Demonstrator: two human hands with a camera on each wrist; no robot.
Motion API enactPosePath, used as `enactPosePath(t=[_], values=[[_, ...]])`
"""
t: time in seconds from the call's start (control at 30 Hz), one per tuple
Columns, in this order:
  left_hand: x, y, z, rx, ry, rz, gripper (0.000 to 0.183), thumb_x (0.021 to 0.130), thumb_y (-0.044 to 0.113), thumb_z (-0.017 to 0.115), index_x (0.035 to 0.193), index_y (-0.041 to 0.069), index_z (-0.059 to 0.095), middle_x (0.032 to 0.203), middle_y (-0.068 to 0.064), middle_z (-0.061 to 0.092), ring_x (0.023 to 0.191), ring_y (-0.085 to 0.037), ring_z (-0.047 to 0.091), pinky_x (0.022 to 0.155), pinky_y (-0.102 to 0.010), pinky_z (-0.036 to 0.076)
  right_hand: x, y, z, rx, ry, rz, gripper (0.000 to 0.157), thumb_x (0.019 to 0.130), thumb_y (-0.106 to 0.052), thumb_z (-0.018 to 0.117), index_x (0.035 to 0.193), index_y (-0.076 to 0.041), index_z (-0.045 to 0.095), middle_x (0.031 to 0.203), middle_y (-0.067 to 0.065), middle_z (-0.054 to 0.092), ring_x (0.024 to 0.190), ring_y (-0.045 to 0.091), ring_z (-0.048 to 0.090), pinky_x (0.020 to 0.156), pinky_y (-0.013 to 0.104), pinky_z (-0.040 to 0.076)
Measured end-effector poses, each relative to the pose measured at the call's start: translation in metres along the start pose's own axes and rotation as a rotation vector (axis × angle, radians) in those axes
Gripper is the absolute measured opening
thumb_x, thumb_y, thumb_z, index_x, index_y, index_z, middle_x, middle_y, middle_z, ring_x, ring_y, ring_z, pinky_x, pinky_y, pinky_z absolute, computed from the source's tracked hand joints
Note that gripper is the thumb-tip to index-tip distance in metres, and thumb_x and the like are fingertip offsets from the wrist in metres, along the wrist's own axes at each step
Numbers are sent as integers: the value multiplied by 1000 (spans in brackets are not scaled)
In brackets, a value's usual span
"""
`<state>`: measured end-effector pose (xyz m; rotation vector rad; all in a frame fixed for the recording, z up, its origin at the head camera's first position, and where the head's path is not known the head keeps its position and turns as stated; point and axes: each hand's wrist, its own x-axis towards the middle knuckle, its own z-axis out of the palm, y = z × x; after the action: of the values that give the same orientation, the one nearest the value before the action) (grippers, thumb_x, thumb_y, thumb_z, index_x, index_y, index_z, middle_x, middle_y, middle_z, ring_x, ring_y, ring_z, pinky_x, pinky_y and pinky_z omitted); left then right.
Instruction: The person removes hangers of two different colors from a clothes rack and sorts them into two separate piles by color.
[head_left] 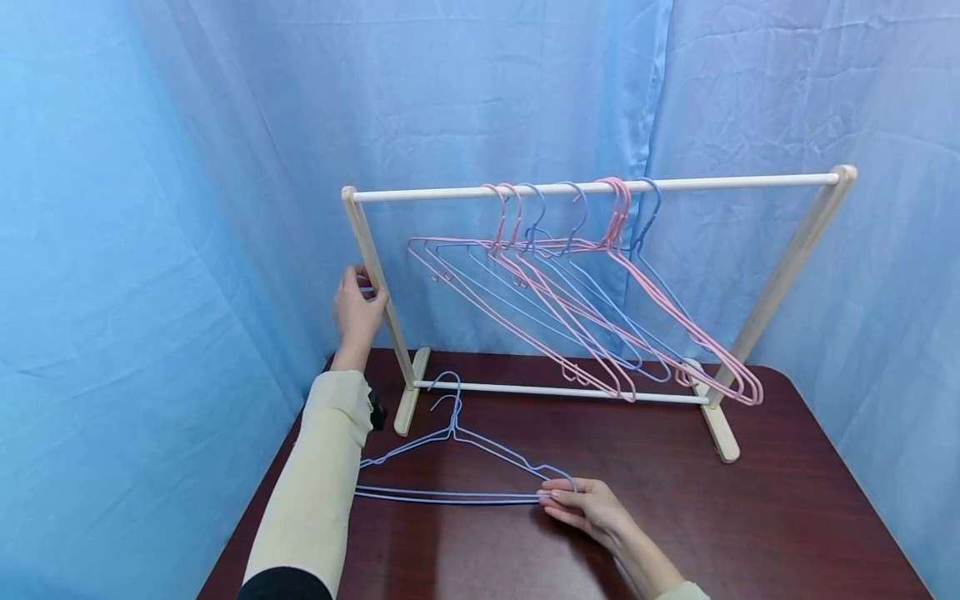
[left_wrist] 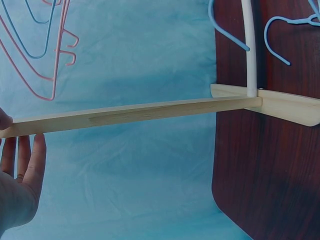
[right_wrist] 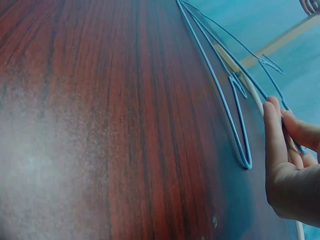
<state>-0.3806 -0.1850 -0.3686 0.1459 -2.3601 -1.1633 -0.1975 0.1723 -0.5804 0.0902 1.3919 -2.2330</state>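
My left hand (head_left: 356, 308) grips the left wooden post (head_left: 393, 333) of a garment rack, thumb on one side and fingers on the other. Two blue wire hangers (head_left: 453, 427) are in front of the rack, their hooks toward its left foot. With thumb and fingers, my right hand (head_left: 592, 508) pinches one hanger at its right corner. In the right wrist view this held hanger (right_wrist: 272, 82) is raised off the tabletop, while the other hanger's corner (right_wrist: 248, 164) appears low beside it. My left sleeve hides the hangers' left ends in the head view.
Several pink hangers (head_left: 615, 217) and blue hangers (head_left: 577, 217) hang from the rack's white top rail (head_left: 735, 183). A lower white rail (head_left: 517, 389) joins the rack's feet. The rack stands on a dark red-brown table (head_left: 757, 525), with blue curtains (head_left: 225, 167) behind and beside it.
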Motion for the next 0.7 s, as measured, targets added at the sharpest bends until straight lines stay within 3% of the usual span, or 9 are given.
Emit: enactPosePath(t=[0.7], values=[[0, -3, 2, -10, -3, 3, 35, 97, 18, 60, 127, 6, 50, 124, -19, 58, 114, -34, 65, 95, -49, 56, 6, 9, 6, 14, 26, 47, 21, 95, 4, 57, 114, 10, 66, 97, 11, 76, 92, 15, 75, 88, 28, 59]])
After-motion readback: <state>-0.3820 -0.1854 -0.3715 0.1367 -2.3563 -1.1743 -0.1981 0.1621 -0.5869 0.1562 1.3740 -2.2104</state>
